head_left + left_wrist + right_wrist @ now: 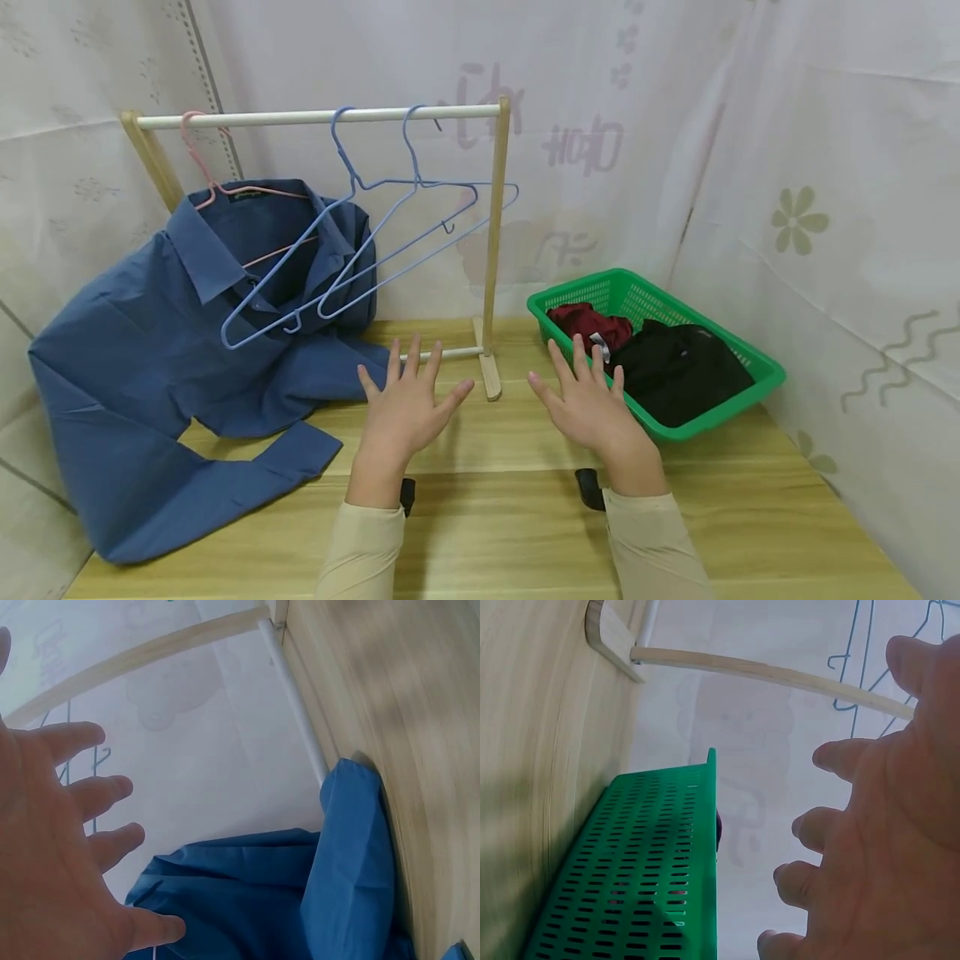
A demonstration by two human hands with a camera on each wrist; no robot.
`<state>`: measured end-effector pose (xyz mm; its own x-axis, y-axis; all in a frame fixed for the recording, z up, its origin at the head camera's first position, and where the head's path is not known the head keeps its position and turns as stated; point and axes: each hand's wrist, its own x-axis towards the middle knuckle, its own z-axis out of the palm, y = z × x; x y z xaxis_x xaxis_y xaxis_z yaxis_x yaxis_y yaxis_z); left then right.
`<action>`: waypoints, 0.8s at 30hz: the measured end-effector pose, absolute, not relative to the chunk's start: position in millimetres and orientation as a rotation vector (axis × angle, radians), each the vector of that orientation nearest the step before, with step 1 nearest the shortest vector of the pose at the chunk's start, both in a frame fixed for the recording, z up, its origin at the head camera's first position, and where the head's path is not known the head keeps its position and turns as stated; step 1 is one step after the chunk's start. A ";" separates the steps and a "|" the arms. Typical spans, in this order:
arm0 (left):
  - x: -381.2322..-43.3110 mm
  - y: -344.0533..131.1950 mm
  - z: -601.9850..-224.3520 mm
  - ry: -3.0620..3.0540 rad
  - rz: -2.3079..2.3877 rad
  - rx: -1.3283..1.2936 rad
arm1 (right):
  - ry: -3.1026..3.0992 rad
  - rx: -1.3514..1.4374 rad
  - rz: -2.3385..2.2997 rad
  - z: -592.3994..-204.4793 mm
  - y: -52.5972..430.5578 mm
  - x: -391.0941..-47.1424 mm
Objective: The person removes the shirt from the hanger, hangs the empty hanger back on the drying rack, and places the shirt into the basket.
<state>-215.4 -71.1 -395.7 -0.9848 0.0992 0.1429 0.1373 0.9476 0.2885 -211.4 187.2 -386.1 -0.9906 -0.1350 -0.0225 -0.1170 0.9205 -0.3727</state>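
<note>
Both hands are held out over the table with fingers spread, and neither holds anything. My left hand [405, 408] is in front of the rack, near the sleeve of a blue shirt [112, 350]. That shirt hangs by its collar on a pink hanger [212, 190], its lower part and sleeves spread over the table. Two blue hangers [351, 158] hang bare from the rail, to the right of the pink one. My right hand [592, 408] is beside the near left edge of a green basket [765, 375]. Inside the basket lie a dark red garment [585, 325] and a black garment [675, 371].
The small clothes rack has a white rail [277, 118] and wooden posts [495, 225], with a foot [490, 379] on the wooden table [487, 533]. Printed white curtains [847, 250] enclose the back and sides. Black straps [590, 489] show beside the wrists.
</note>
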 end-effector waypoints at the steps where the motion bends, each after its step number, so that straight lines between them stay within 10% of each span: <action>1: -215.4 -71.5 -395.3 -2.969 -0.448 -0.179 | 3.034 -0.195 -0.586 -385.6 187.4 -211.6; 24: -222.4 -74.5 -384.1 -2.977 -0.444 -0.166 | 3.038 -0.220 -0.593 -378.9 190.9 -213.9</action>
